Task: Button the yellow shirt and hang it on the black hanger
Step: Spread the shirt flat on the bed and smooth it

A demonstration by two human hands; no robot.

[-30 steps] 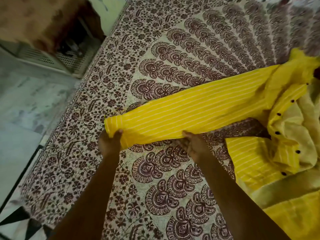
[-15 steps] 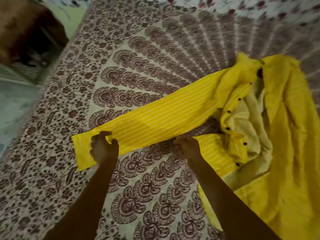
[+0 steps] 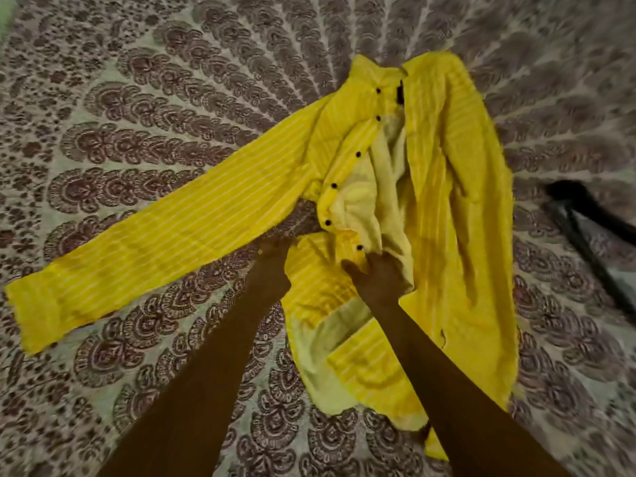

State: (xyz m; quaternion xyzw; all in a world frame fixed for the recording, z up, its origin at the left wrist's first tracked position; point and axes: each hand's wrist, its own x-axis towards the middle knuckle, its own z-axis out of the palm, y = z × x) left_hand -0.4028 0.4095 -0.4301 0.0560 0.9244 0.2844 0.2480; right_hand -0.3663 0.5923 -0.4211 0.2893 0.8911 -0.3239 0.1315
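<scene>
The yellow striped shirt (image 3: 444, 208) lies unbuttoned on the bed, its paler inside showing. One long sleeve (image 3: 165, 232) stretches flat to the left. Several dark buttons run down the left front placket (image 3: 339, 173). My left hand (image 3: 272, 270) touches the left edge of the lower front panel, beneath the sleeve. My right hand (image 3: 378, 273) grips the front panel's edge just below the lowest button. The black hanger (image 3: 585, 222) lies at the right, blurred and partly cut off by the frame.
A patterned maroon-and-cream bedspread (image 3: 172, 98) covers the whole surface under the shirt. Bare bedspread lies above and to the left of the sleeve and in front of the shirt's hem.
Both hands have let go of the sleeve and moved right to the shirt's front panel. The sleeve now lies flat. The view has swung right, bringing the hanger in.
</scene>
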